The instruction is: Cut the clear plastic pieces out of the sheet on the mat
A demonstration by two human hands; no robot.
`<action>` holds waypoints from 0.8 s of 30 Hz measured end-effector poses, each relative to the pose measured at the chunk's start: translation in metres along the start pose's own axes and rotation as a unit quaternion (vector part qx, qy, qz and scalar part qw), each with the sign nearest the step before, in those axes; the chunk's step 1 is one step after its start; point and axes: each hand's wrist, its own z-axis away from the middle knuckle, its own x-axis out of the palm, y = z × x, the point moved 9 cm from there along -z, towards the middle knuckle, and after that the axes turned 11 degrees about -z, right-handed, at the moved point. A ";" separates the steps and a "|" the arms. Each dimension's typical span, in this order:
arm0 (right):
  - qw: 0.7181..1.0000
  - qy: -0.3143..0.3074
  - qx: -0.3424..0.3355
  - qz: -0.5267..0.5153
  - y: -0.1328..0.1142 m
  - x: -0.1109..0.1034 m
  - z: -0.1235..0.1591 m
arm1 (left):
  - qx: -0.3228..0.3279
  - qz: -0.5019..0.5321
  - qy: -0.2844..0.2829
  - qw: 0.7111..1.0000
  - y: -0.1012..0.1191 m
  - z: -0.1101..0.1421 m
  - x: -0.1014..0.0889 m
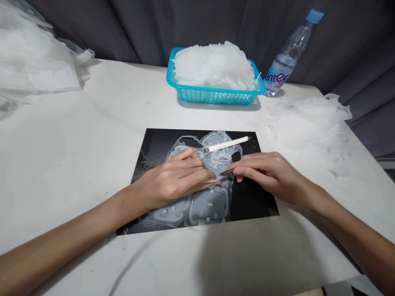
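My left hand (177,176), pinching a translucent plastic piece (211,180), bars any low pass across the middle of the black mat (254,201). My right hand (265,170) and its dark pointed tool (227,172) close in from the other side. Just beyond my fingers, a slim white tool (228,144) lies slantwise in the way. Farther back, a strip of white tabletop (123,102) leaves me room to move sideways before the blue basket (216,91). That basket, heaped high, and the bottle (280,68) beside it block the way to the curtain (197,24). A pale heap (311,131) crowds my right; leftward I have a broad open stretch.
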 end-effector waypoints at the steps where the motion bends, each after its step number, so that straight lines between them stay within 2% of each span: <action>1: 1.000 0.012 0.004 -0.010 0.001 -0.003 0.000 | 0.000 0.001 0.003 1.000 0.000 0.000 0.000; 4: 0.997 0.049 0.027 -0.061 0.009 -0.009 0.000 | 0.001 0.007 0.014 1.000 0.001 0.002 -0.001; 7: 0.985 0.080 0.051 -0.143 0.017 -0.009 0.000 | -0.017 0.006 0.048 0.999 -0.002 0.005 -0.005; 12: 0.953 0.105 0.100 -0.266 0.022 0.012 0.001 | -0.026 0.019 0.064 0.997 -0.005 0.003 -0.012; 18: 0.929 0.100 0.123 -0.335 0.024 0.031 -0.001 | -0.053 0.042 0.064 0.996 -0.008 -0.002 -0.014; 24: 0.930 0.137 0.107 -0.325 0.026 0.022 0.002 | -0.107 0.125 0.052 0.985 -0.013 -0.001 -0.010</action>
